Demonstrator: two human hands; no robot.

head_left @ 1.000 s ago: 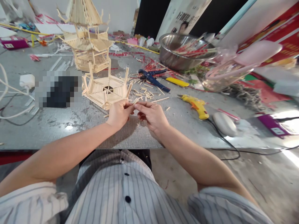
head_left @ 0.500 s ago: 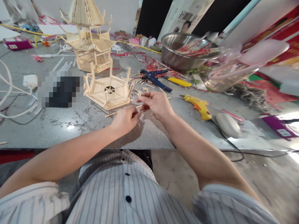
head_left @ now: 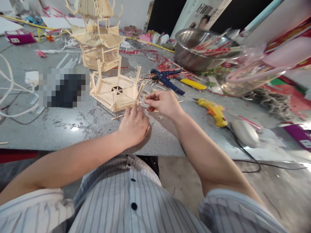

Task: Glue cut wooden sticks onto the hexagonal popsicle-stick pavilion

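The left hand (head_left: 134,124) is laid palm down at the middle of the frame, fingers loosely stretched and gripping nothing that can be seen. Its fingertips are set at a thin pale wooden stick (head_left: 117,116) lying on the grey metal table (head_left: 73,129). Whether the stick is pressed down cannot be told.

Just above and left stands the hexagonal frame of pale wooden sticks (head_left: 116,92), with its posts pointing up.

To the right, the right hand (head_left: 164,103) is closed in a narrow pinch, with a short pale stick piece (head_left: 145,97) held at thumb and forefinger, close beside the frame's right corner.

The fitting is probably best done with the frame steadied by the free hand, the piece lined up against the corner post before it is pressed home, and little force used, since the posts look fragile.

Blue-handled cutters (head_left: 167,81) and a yellow glue gun (head_left: 212,110) lie within reach further right.
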